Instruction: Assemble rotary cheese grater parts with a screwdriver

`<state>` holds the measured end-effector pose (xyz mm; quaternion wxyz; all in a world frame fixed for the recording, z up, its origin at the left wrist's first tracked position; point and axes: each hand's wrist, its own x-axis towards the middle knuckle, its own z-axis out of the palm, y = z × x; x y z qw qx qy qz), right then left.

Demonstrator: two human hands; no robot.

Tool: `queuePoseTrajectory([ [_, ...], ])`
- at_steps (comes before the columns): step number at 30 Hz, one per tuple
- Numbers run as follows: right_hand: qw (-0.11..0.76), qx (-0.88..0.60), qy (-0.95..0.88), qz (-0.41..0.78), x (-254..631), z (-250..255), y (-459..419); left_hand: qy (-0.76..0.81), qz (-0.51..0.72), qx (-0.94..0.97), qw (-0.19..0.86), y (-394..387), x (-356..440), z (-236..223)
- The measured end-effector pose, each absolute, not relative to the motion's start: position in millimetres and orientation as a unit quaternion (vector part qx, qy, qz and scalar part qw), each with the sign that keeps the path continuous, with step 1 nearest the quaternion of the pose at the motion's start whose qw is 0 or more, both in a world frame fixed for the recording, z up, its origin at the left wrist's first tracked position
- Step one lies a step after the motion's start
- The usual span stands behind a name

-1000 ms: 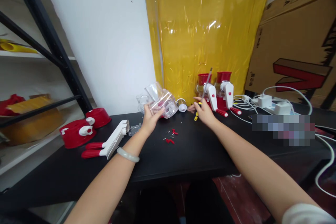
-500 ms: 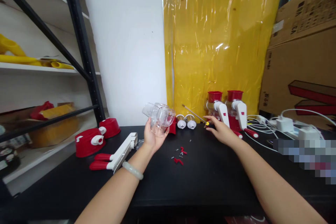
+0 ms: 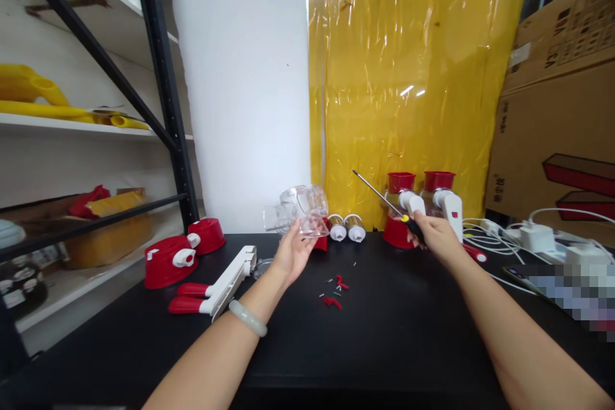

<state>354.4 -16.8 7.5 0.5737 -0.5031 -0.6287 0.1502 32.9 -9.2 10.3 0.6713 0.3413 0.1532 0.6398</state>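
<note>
My left hand (image 3: pixel 294 255) grips a clear plastic housing (image 3: pixel 300 205) of a rotary grater, lifted above the black table, with its square end facing down and right. In my right hand (image 3: pixel 432 237) is a screwdriver (image 3: pixel 379 195) with a black and yellow handle, its long shaft slanting up and left. Behind my left hand two grater drums (image 3: pixel 354 229) lie side by side. Small red plastic pieces (image 3: pixel 332 302) and several little screws or pins (image 3: pixel 337 294) are scattered on the table between my arms.
White crank arms with red handles (image 3: pixel 211 291) and red bases (image 3: pixel 170 261) lie at left, beside a black-framed shelf (image 3: pixel 163 77). Two assembled rotary graters (image 3: pixel 439 182) stand at back right. White cables and chargers (image 3: pixel 538 237) and a big cardboard box (image 3: pixel 552 122) are further right.
My right hand has closed on the screwdriver handle and moved right, bringing the tool with it. The clear housing has turned in my left hand. The view has shifted slightly left.
</note>
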Motion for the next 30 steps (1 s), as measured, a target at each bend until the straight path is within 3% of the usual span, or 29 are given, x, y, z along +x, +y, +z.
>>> queuePoseTrajectory([
  [6,0.541,-0.548,-0.632,-0.085,363.6,7.1,-19.4,0.177,0.652,0.402,0.618,-2.9,30.8,1.4],
  [9,0.530,-0.545,-0.633,-0.145,363.1,7.2,-20.4,0.193,0.642,0.431,0.604,-1.8,31.2,-1.9],
  [26,0.521,-0.520,-0.656,-0.169,359.5,11.0,-26.9,0.211,0.592,0.481,0.611,1.2,31.2,-11.8],
  [30,0.561,-0.510,-0.636,-0.143,358.4,12.2,-27.1,0.214,0.581,0.492,0.612,-0.2,31.2,-11.0],
])
